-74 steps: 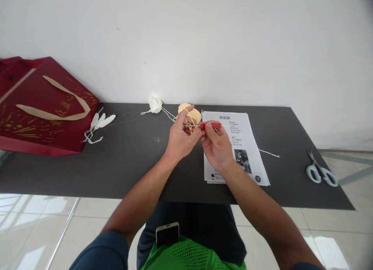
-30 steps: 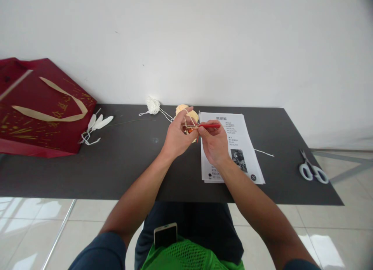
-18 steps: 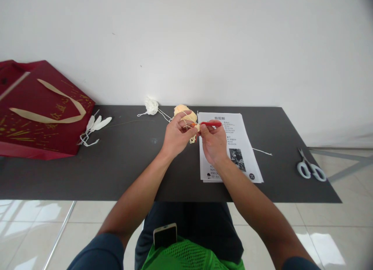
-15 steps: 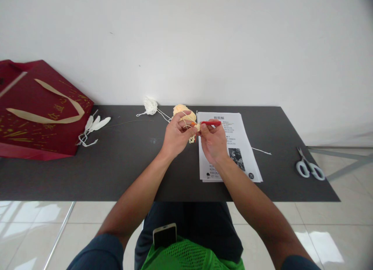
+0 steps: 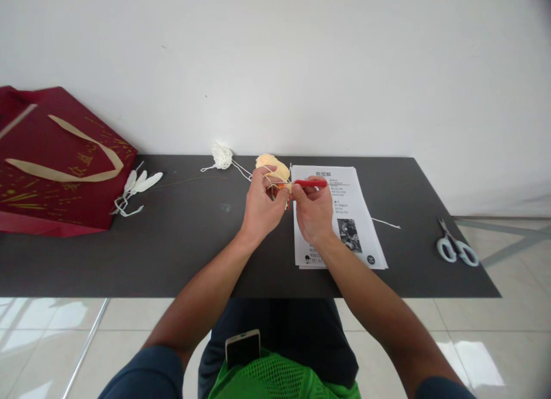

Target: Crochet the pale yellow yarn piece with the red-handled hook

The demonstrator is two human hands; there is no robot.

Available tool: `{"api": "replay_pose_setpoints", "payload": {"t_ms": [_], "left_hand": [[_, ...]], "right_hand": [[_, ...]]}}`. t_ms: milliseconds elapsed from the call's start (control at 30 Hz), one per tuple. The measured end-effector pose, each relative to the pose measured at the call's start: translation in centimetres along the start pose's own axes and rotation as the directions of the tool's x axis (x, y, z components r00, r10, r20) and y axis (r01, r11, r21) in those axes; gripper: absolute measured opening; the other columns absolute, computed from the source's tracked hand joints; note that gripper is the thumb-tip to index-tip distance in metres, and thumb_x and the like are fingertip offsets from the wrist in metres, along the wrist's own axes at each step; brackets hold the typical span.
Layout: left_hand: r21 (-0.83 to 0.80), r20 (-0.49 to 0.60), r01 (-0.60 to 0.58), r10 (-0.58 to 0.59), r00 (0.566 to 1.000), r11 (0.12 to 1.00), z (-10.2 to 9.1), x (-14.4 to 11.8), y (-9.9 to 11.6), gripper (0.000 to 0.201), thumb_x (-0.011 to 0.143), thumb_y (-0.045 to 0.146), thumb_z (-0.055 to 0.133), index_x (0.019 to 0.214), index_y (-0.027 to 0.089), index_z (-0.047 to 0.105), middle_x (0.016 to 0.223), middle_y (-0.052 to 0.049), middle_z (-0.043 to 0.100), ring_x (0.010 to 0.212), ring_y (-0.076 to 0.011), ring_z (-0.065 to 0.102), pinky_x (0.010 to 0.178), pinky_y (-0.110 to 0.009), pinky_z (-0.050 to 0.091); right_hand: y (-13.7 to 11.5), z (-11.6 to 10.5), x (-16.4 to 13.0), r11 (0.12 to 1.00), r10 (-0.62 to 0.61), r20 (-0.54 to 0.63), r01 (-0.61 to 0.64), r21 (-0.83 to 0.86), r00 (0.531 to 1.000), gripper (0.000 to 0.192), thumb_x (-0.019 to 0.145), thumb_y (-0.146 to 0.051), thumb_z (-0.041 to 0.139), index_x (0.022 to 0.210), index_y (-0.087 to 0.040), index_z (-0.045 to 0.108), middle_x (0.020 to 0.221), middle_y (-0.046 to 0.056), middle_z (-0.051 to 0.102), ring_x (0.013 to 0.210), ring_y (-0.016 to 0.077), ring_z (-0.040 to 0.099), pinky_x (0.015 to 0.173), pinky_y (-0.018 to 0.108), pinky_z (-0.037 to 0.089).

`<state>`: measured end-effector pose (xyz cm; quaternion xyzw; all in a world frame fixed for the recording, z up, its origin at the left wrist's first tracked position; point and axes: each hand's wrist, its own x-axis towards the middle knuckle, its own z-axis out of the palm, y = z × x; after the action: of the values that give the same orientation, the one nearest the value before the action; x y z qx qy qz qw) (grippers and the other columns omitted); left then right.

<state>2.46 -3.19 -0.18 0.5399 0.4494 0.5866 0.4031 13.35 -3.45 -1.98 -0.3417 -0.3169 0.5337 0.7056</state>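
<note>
Both hands are up close together over the table [image 5: 181,238], toward its far edge and about midway along it. The right hand [image 5: 313,215] is closed on a red-handled hook [image 5: 310,183], pinched between thumb and fingers like a pencil, tip pointing left. The left hand [image 5: 259,206] is curled shut too, pinching a small orange piece [image 5: 279,187] right at the hook's tip, with pale yarn [image 5: 275,183] looped over its raised finger.

My guess on handling: the piece is feather-light and floppy, so it only behaves if you pinch it right next to the stitch. The yarn is soft and a bit slippery, so it wants tension off that finger. The hook is stiff and light; the red grip is the obvious place to hold it.

Hard to see: the metal tip and the stitch itself are buried between the fingertips, and most of the orange piece is behind the left fingers. The ball [image 5: 272,167] just past the hands is partly blocked by them. The text on the sheet [image 5: 344,215] is too small to read, and the right hand covers its near left part. A white tangle [image 5: 222,156] sits by the far edge, scissors [image 5: 457,248] off near the right edge, and a red bag [image 5: 60,169] is cut off at the left.
</note>
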Motion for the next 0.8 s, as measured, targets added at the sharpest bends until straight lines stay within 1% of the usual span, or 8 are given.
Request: {"api": "replay_pose_setpoints", "payload": {"t_ms": [100,233,333,467,567,700,800], "left_hand": [[0.017,-0.027,0.000,0.001,1.000,1.000,0.0,-0.1,0.0,0.043,0.082,0.017,0.071,0.120,0.023,0.051,0.085,0.002,0.067,0.071,-0.0124,0.064,0.066,-0.026,0.050],[0.036,-0.057,-0.002,0.004,0.998,0.999,0.2,-0.2,0.1,0.045,0.081,0.017,0.072,0.121,0.024,0.052,0.084,0.002,0.068,0.070,-0.0119,0.064,0.065,-0.025,0.049],[-0.021,-0.038,-0.012,0.011,0.999,1.000,0.3,-0.3,0.3,0.045,0.081,0.020,0.074,0.120,0.024,0.052,0.086,0.001,0.069,0.072,-0.0121,0.065,0.066,-0.026,0.051],[-0.113,0.008,-0.016,0.017,1.000,0.993,0.4,-0.3,0.5,0.046,0.081,0.023,0.077,0.120,0.023,0.051,0.087,0.001,0.071,0.075,-0.0122,0.068,0.070,-0.026,0.052],[-0.133,0.012,0.016,-0.014,1.000,0.991,0.4,-0.3,0.5,0.049,0.079,0.024,0.080,0.119,0.023,0.053,0.086,0.000,0.071,0.076,-0.0126,0.069,0.070,-0.025,0.053],[-0.225,0.036,0.095,-0.089,0.995,0.970,0.3,-0.1,0.7,0.053,0.074,0.024,0.083,0.118,0.023,0.054,0.084,0.001,0.072,0.074,-0.0126,0.068,0.067,-0.025,0.053],[-0.290,0.075,0.143,-0.127,0.989,0.946,0.1,0.1,1.0,0.052,0.070,0.022,0.086,0.113,0.022,0.056,0.082,0.001,0.071,0.074,-0.0120,0.067,0.067,-0.024,0.053]], "right_hand": [[0.0,0.1,-0.1,0.997,-0.045,0.002,0.045,-0.062,0.999,0.033,0.076,-0.024,0.085,0.097,-0.027,0.059,0.084,-0.007,0.070,0.077,0.0097,0.065,0.080,0.027,0.054],[-0.2,0.4,-0.1,0.996,-0.031,0.018,0.032,-0.078,0.999,0.030,0.075,-0.026,0.085,0.094,-0.027,0.062,0.087,-0.005,0.070,0.083,0.0117,0.066,0.084,0.029,0.056],[-0.3,0.3,-0.1,0.999,-0.011,0.021,0.012,-0.038,1.000,0.030,0.075,-0.025,0.085,0.092,-0.027,0.061,0.087,-0.005,0.070,0.083,0.0118,0.067,0.084,0.029,0.056],[-0.4,0.2,-0.1,1.000,-0.004,0.009,0.004,-0.004,1.000,0.031,0.078,-0.026,0.084,0.096,-0.028,0.058,0.084,-0.007,0.071,0.079,0.0105,0.067,0.084,0.029,0.056],[-0.6,0.4,0.0,1.000,0.009,0.003,-0.009,-0.001,1.000,0.036,0.075,-0.028,0.086,0.095,-0.029,0.056,0.084,-0.008,0.070,0.080,0.0108,0.067,0.085,0.029,0.056],[-1.0,0.5,0.1,0.998,0.048,-0.003,-0.048,0.039,0.999,0.043,0.070,-0.031,0.090,0.094,-0.029,0.055,0.084,-0.007,0.070,0.078,0.0117,0.067,0.083,0.030,0.057],[-1.0,0.3,0.1,0.999,0.016,0.010,-0.016,0.028,1.000,0.040,0.071,-0.029,0.089,0.093,-0.029,0.056,0.084,-0.007,0.071,0.079,0.0116,0.068,0.083,0.030,0.057]]}}
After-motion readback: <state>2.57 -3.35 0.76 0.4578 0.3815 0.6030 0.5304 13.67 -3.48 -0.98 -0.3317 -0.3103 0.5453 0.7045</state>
